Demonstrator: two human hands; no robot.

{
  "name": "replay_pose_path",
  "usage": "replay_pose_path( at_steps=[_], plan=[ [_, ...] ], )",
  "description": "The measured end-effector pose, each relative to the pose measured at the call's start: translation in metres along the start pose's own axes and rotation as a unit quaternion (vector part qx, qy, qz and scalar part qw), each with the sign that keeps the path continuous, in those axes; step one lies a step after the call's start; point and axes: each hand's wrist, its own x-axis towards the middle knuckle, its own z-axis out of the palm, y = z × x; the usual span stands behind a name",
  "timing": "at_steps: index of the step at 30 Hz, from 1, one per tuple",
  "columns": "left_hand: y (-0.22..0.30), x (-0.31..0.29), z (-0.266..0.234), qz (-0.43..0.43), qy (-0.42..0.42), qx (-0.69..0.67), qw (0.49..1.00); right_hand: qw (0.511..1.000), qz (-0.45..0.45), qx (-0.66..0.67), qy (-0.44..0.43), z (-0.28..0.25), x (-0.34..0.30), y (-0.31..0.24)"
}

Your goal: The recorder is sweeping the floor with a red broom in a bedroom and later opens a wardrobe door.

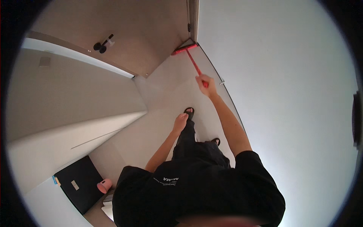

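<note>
My right hand is closed round the handle end of a red floor squeegee, arm stretched forward. The squeegee's wide red head lies on the floor at the far end, in the corner where the brown door meets the white wall. My left hand hangs low in front of my left leg, fingers curled in, and I see nothing in it. It appears beside my left foot, which wears a black open sandal.
The brown door with a black handle stands ahead on the left. A white wall runs along my right. Pale cabinetry juts out at the left. Lower left are a black flat panel and a pink cup-like container.
</note>
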Motion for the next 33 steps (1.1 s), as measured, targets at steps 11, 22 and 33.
replay_pose_path(
  at_steps=[11, 22, 33],
  plan=[
    [-0.024, -0.116, 0.166, 0.142, -0.014, 0.199, 0.970, 0.985, 0.144, -0.011, 0.095, -0.192, -0.277, -0.156],
    [0.041, -0.219, 0.324, 0.366, -0.470, 0.343, 0.726, 0.959, 0.267, 0.027, 0.090, -0.338, -0.429, -0.296],
    [0.139, -0.123, 0.145, 0.440, -0.235, 0.361, 0.788, 0.996, -0.024, 0.085, 0.020, -0.254, -0.286, -0.299]
  ],
)
